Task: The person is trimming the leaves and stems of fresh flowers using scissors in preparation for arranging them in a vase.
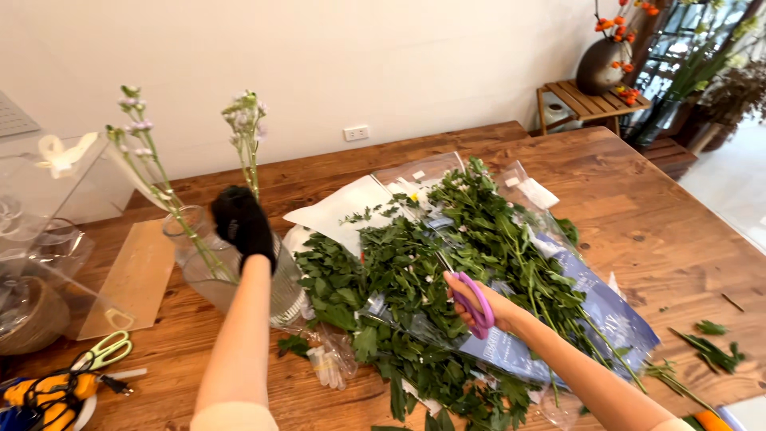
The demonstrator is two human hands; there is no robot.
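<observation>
Looking down from the head view: a wooden table (638,231) is seen, spread with a heap of leafy green stems (447,271) lying on clear and blue wrapping sheets (590,319).

Left hand (243,223): black-gloved, held at the mouth of a clear glass vase (203,267) on the left of the table. The fingers are curled round a tall flower stem (249,136) with small pale blooms; the grip reads as closed on it, though the glove hides the fingertips. A second pale-bloomed stem (140,144) leans out of the vase to the left.

Right hand (479,307): bare, closed through the loops of purple-handled scissors (471,299), blades pointing far-left into the foliage. Whether the blades are apart cannot be told.

Near left: green-handled scissors (104,349) and an orange tool (40,393) are noted. Cut scraps (710,347) lie at the near right. Far right, a dark vase with orange berries (602,60) is set on a low wooden stand (594,102).

Risks, as judged: the glass vase could be tipped if the tall stem is pushed sideways, since both stems lean and stand high above the rim. The blades are buried among leaves, so a wrong stem or the wrapping could be nicked.
</observation>
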